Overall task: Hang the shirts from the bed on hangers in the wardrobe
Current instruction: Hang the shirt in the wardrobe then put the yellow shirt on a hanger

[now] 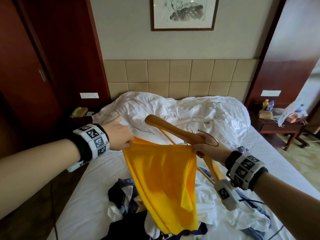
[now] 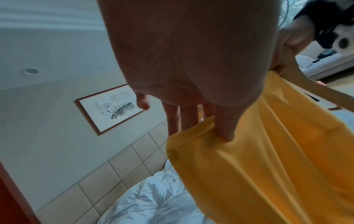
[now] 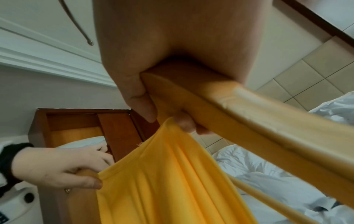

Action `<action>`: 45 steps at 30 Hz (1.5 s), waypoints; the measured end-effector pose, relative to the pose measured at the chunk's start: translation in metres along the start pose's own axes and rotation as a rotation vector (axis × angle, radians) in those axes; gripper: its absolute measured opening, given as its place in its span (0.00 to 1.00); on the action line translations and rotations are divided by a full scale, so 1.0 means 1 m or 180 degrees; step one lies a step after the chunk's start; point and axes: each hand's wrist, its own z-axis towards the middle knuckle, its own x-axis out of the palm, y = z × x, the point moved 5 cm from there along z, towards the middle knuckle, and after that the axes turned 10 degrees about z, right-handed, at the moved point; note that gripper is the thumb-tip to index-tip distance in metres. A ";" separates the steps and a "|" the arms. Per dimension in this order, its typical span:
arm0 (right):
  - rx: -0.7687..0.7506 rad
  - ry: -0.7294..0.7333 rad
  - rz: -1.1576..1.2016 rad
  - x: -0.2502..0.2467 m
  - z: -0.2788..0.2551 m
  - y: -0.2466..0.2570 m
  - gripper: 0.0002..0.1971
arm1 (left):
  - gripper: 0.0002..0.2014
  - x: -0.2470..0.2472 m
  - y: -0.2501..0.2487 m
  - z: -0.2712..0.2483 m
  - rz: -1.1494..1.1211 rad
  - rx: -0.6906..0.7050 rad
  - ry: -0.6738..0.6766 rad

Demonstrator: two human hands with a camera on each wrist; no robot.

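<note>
A yellow shirt point(image 1: 162, 179) hangs stretched between both hands above the bed point(image 1: 90, 196). My left hand point(image 1: 119, 134) pinches its left edge; thumb and fingers grip the hem point(image 2: 216, 134). My right hand point(image 1: 206, 146) grips a wooden hanger point(image 1: 171, 126) at its middle, near the metal hook point(image 1: 212, 139), and also pinches the shirt's right edge point(image 3: 172, 125). The hanger point(image 3: 268, 118) runs away from the palm, its far arm pointing toward the headboard. The yellow shirt point(image 3: 162, 181) drapes below.
More clothes, dark and white ones point(image 1: 124, 196), lie in a heap on the bed below the shirt. A crumpled white duvet point(image 1: 181, 110) fills the head end. A red-brown wardrobe point(image 1: 26, 75) stands at the left, a nightstand point(image 1: 280, 125) with bottles at the right.
</note>
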 end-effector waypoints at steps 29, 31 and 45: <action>-0.0645 -0.0036 0.0218 0.042 0.002 0.049 0.11 | 0.27 -0.062 -0.021 0.003 -0.2779 0.0082 -0.1175; -0.0720 0.0022 -0.0020 0.043 0.004 0.053 0.10 | 0.26 -0.047 -0.020 -0.003 -0.2815 0.0198 -0.0739; -0.0721 -0.0114 0.0544 0.035 -0.010 0.051 0.10 | 0.25 -0.023 -0.022 -0.016 -0.0580 0.0183 0.0216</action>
